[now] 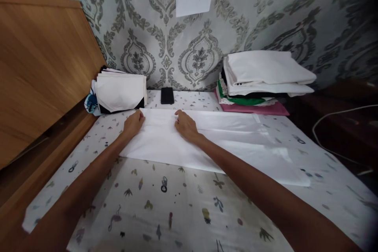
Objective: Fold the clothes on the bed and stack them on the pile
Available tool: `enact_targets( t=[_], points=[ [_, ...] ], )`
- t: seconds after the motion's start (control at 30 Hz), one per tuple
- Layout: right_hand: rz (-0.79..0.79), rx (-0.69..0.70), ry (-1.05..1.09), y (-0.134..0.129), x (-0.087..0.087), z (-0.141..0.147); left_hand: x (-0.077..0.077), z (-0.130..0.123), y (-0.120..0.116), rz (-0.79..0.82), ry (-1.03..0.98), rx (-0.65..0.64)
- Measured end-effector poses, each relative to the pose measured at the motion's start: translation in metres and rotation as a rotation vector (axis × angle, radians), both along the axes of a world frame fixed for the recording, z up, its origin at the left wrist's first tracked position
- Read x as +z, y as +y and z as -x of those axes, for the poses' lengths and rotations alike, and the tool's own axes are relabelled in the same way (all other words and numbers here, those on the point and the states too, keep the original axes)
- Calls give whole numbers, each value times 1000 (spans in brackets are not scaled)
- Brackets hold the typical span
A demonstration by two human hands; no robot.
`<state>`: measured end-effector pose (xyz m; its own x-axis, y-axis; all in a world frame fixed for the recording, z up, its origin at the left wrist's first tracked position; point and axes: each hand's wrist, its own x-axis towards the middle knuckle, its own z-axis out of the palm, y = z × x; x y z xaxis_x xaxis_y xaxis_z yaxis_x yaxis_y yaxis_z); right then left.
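Observation:
A long white cloth (236,141) lies spread sideways in front of me, with folds and creases running along its length. Whether it is a garment or a sheet I cannot tell. At its far left corner, the fingers of my left hand (133,123) are closed on the edge. My right hand (186,126) grips the far edge a little to the right, its fingers curled over the fabric. Under the cloth is a white cover (174,204) printed with small plants and birds.
Folded clothes (121,90) are piled at the far left. A taller stack of folded clothes (265,71) stands at the far right. Between them lies a black phone-like object (167,95). A wooden panel (44,59) borders the left; a white cable (333,116) hangs at right.

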<state>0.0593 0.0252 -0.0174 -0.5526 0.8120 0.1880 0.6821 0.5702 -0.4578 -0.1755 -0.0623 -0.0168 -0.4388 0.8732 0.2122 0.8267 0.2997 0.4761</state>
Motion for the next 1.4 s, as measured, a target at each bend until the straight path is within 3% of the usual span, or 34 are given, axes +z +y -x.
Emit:
enact_targets(
  t=[0.1, 0.2, 0.33, 0.43, 0.5, 0.6, 0.77, 0.97, 1.1, 1.23, 1.4],
  points=[
    [-123, 28, -5, -2, 4, 1, 0, 16, -5, -107, -225, 28],
    [-144, 206, 13, -5, 14, 13, 9, 24, -33, -98, -357, -26],
    [-43, 472, -13, -13, 16, 47, 24, 8, -92, 128, -180, -104],
    [-42, 543, -82, -19, 5, 69, 28, -14, -125, 287, -28, -28],
    [-69, 553, -93, -22, -6, 77, 25, -23, -135, 311, -23, -1],
    [-93, 563, -74, -23, -18, 79, 19, -26, -140, 215, -106, -3],
    [-86, 559, -117, -23, -22, 77, 10, -19, -142, 105, -442, -82],
    [-102, 542, -183, -24, -20, 79, 5, -20, -153, 147, -308, -9],
    [-68, 557, -179, -26, -14, 78, 4, -17, -155, 140, -329, -27],
    [-100, 587, -52, -50, -1, 65, 6, -11, -156, 94, -427, -71],
    [-205, 791, -7, -101, 3, 29, 13, -13, -152, 61, -551, -65]
  ],
)
